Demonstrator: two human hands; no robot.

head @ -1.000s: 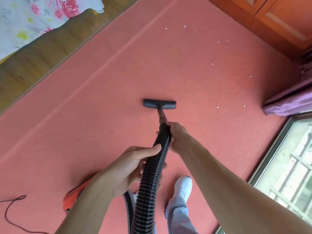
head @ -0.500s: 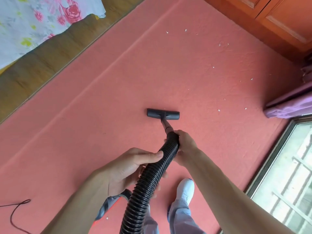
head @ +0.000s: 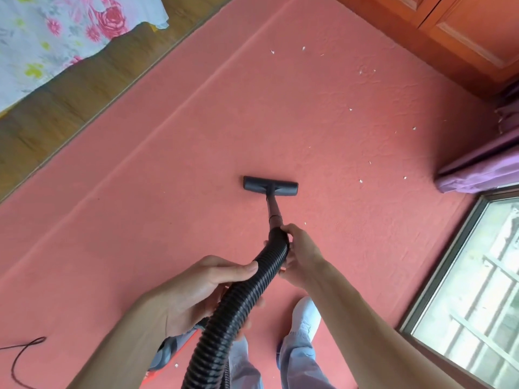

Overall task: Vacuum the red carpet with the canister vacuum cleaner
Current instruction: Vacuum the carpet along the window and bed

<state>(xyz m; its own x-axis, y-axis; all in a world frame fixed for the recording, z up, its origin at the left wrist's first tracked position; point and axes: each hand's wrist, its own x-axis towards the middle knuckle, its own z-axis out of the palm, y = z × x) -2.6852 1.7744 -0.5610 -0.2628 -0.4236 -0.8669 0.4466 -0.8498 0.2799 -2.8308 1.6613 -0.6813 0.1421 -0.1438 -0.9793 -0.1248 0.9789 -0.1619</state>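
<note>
The red carpet (head: 174, 192) fills most of the floor. A black floor nozzle (head: 270, 186) lies flat on it at the centre, joined by a short wand (head: 273, 210) to a black ribbed hose (head: 238, 304). My right hand (head: 299, 254) grips the hose's top end, just below the wand. My left hand (head: 196, 293) is curled round the hose lower down. Behind my left forearm, a small part of the orange and grey canister (head: 174, 346) shows. Several white scraps (head: 361, 181) lie on the carpet to the right of the nozzle and further away.
Wooden floor (head: 70, 99) and a flowered bedsheet (head: 56, 37) lie at the far left. Orange wooden cabinets (head: 449, 32) stand at the top right, purple fabric (head: 483, 169) at the right, a glass door (head: 477, 304) below it. A dark power cord (head: 19, 355) loops at the lower left. My white shoe (head: 306, 315) stands on the carpet.
The nozzle has been drawn back toward me across the carpet and sits lower in the view. Both hands moved with the hose, keeping their grip. The canister is more hidden behind my left arm.
</note>
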